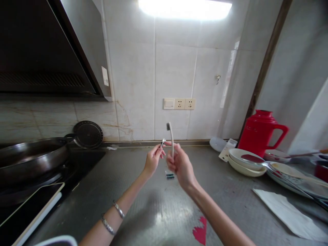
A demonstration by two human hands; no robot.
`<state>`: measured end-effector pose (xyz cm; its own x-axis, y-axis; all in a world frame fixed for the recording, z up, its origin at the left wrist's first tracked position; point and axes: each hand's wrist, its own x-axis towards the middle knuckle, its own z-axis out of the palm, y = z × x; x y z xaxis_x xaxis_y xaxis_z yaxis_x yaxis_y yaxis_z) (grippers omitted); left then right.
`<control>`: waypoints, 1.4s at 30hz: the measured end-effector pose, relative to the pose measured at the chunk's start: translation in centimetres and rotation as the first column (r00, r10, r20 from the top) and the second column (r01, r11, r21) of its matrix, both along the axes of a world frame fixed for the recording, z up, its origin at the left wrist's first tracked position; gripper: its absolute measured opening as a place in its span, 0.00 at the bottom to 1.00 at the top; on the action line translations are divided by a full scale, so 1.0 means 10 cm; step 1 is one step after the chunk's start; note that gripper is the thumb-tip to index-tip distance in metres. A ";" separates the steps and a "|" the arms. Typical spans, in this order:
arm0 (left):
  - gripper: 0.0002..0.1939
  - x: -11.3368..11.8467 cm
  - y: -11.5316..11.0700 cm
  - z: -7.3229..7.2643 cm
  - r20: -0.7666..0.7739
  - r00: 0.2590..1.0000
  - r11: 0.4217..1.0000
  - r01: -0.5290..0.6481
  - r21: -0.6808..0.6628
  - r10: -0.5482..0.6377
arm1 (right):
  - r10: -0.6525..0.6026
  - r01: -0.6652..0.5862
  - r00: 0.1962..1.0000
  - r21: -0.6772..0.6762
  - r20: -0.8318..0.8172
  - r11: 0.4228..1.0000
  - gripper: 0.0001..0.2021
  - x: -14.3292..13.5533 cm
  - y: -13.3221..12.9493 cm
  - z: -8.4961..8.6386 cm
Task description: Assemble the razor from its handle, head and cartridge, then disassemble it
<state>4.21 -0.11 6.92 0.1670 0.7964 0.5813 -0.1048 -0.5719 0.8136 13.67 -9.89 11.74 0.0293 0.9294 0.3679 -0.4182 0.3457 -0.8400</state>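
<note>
My right hand (181,165) is closed around the handle of a pale toothbrush (172,138), which stands upright with its dark bristles facing left. Just to the left, my left hand (153,160) pinches a small black-and-white piece (162,142), too small to identify. A finger of my right hand reaches across close to that piece; whether it touches cannot be made out. On the steel counter (143,208) below my hands lies a small clear packet with dark green strips (169,175).
At left are a frying pan (33,157) on the stove, a round black disc (87,134) and a dark flat panel (33,212). To the right stand a red thermos jug (260,135), stacked bowls (244,160) and plates. A white paper (289,213) and a red scrap (200,231) lie nearer.
</note>
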 end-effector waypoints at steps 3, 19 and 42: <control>0.19 -0.03 0.02 0.06 0.013 0.993 0.991 0.122 -0.056 -0.121 | -0.250 0.224 0.957 0.174 0.145 0.959 0.29 0.35 0.32 0.24; 0.17 -0.02 -0.05 0.03 0.078 0.966 0.944 0.256 -0.209 -0.244 | -0.668 0.477 0.478 0.469 0.570 0.743 0.24 0.94 1.03 -0.11; 0.17 0.08 -0.15 -0.03 0.313 0.836 0.797 0.534 -0.281 -0.450 | -0.660 0.424 0.504 0.506 0.557 0.751 0.25 0.87 1.04 -0.17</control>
<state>5.03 -1.63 6.67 0.4939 0.7935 0.3555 -0.4930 -0.0812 0.8662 22.32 0.51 10.00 0.1318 0.6720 0.7287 0.5678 0.5514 -0.6112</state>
